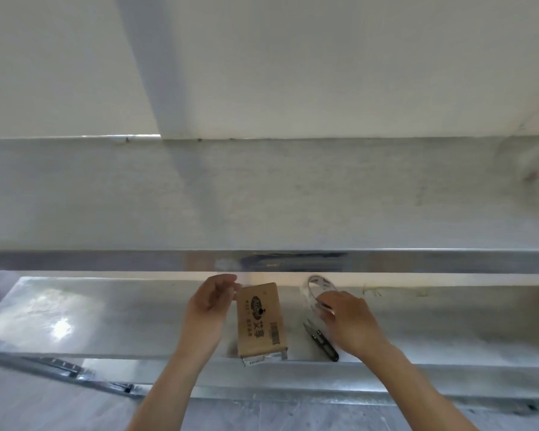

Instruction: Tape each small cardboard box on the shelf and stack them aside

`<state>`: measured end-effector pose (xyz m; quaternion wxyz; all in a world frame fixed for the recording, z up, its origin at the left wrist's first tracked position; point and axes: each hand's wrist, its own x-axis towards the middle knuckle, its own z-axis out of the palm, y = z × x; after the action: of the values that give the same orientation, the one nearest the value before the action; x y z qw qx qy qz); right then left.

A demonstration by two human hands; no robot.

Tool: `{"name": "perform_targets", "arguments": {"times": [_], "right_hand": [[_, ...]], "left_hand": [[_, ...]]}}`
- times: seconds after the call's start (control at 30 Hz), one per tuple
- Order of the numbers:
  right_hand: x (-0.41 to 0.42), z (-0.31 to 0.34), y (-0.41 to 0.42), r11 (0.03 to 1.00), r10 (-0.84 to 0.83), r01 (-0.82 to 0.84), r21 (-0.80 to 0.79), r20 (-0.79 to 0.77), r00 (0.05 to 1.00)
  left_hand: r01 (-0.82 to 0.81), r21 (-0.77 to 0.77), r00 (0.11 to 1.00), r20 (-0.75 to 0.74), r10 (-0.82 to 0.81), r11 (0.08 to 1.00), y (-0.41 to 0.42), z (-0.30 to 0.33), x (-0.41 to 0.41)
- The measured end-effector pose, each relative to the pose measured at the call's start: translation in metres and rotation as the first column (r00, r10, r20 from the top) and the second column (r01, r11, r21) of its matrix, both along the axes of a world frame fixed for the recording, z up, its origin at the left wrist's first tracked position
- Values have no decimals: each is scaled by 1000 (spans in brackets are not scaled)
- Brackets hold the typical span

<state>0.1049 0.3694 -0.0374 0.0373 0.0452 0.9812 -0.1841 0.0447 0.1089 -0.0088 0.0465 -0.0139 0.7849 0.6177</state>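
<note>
We stand at metal shelf (pixel 106 321), taping step under way. Flat brown printed cardboard box (pixel 261 318) lies at shelf's front edge. Left hand (pixel 210 301) hovers beside it, fingers loosely curled, empty. Right hand (pixel 344 317) grasps clear glossy tape roll (pixel 319 292). Black thread snips (pixel 321 339) lie nearby. Next, we judge: pull tape across box.

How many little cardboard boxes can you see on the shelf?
1. The small brown cardboard box lies flat on the lower metal shelf, between the two hands. Others may be out of view.
</note>
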Motion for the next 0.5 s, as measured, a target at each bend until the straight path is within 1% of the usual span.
{"name": "perform_targets", "arguments": {"times": [0.03, 0.07, 0.1, 0.13, 0.17, 0.23, 0.33, 0.4, 0.5], "right_hand": [[4, 12, -3, 988, 4, -10, -155, -34, 999], [9, 24, -7, 960, 12, -29, -277, -63, 998], [13, 37, -11, 935, 39, -64, -349, -78, 996], [18, 46, -14, 914, 77, -109, -390, -96, 992], [21, 53, -16, 897, 117, -157, -413, -119, 986], [25, 62, -19, 867, 161, -215, -450, -156, 975], [28, 67, -19, 861, 184, -245, -446, -175, 967], [31, 68, -20, 865, 192, -255, -432, -183, 964], [35, 65, -22, 845, 201, -266, -463, -185, 962]], "left_hand": [[58, -44, 998, 13, -57, 997, 7, 6, 0], [121, -79, 992, 41, -118, 989, 14, 12, 0], [190, -86, 980, 82, -183, 978, 21, 19, 1], [252, -60, 963, 117, -244, 966, 26, 24, 1], [288, -15, 948, 145, -282, 958, 31, 29, 2], [314, 51, 939, 131, -318, 948, 37, 40, 4], [294, -23, 955, 56, -292, 956, 37, 48, 5], [249, -59, 968, 31, -248, 967, 33, 48, 7], [209, -124, 978, 10, -210, 970, 26, 45, 13]]}}
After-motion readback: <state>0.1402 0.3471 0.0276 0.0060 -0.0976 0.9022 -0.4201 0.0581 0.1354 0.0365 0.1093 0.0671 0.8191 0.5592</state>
